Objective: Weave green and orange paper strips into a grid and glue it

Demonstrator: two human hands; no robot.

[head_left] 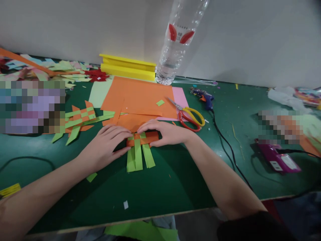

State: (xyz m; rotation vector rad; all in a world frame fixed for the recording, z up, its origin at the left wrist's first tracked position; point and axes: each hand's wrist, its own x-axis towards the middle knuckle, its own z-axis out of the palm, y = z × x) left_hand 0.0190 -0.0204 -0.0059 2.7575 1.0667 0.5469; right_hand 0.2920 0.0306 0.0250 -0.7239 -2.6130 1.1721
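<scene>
A small weave of orange and green paper strips [138, 152] lies between my hands on the green table, its green ends hanging toward me. My left hand [110, 142] pinches its left end, thumb below and fingers above. At the right end, my right hand [167, 133] grips the orange part between thumb and fingers. Fingers cover parts of both ends. Just behind my hands lie orange paper sheets [142, 95]. To the left rests another woven paper piece [84, 115] with pointed orange and green ends.
Scissors [192, 117] with red and yellow handles lie right of the sheets, near a blue glue gun [205, 98] with a black cord. A tall plastic bottle [173, 50] stands by the wall beside a folded yellow piece [127, 67]. At right sits a purple power strip [278, 157]. Paper scraps [67, 67] are heaped back left.
</scene>
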